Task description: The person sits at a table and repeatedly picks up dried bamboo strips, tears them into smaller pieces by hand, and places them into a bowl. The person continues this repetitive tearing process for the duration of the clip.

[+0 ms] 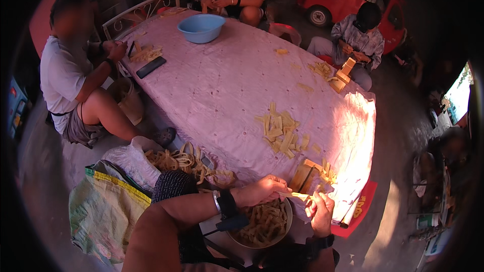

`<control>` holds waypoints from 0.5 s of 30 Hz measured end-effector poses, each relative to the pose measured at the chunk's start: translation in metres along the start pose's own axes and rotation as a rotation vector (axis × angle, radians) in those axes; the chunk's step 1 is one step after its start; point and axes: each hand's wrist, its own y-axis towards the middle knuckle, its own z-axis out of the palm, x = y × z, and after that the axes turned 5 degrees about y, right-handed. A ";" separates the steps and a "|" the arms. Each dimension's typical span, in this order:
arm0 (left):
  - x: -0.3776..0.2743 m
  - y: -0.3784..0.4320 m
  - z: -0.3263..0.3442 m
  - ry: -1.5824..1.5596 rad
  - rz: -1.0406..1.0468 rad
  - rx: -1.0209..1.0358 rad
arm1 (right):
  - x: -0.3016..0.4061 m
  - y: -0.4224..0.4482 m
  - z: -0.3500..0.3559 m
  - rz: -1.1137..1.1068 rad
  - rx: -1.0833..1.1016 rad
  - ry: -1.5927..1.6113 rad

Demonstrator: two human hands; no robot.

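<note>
My left hand [266,189] and my right hand [321,213] pinch a pale yellow flat strip [298,195], stretched between them near the table's front edge. Below my hands, a round basin [290,221] holds many short folded pieces [264,223] of similar material. Just beyond the strip, a wooden block [302,175] with a dark line across it lies on the table, with thin scraps [328,173] at its right side. Farther in, a loose pile of short flat pieces [281,128] lies on the pink cloth [227,94]. My left forearm crosses over part of the basin.
Left of my knee, a white bag [124,158] spills long curled strips [181,160] beside a woven sack [109,211]. Several people sit around the table. A blue basin [201,28], a dark phone [151,67] and another wooden block [342,77] stand or lie farther off.
</note>
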 end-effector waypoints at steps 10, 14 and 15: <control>0.015 0.008 -0.008 0.157 0.072 0.058 | -0.014 -0.004 0.016 0.039 0.110 -0.053; 0.007 0.002 0.005 0.211 0.183 0.029 | -0.022 -0.002 0.021 0.021 0.123 -0.210; 0.008 0.003 0.004 0.244 0.170 0.040 | -0.021 -0.002 0.022 0.034 0.128 -0.241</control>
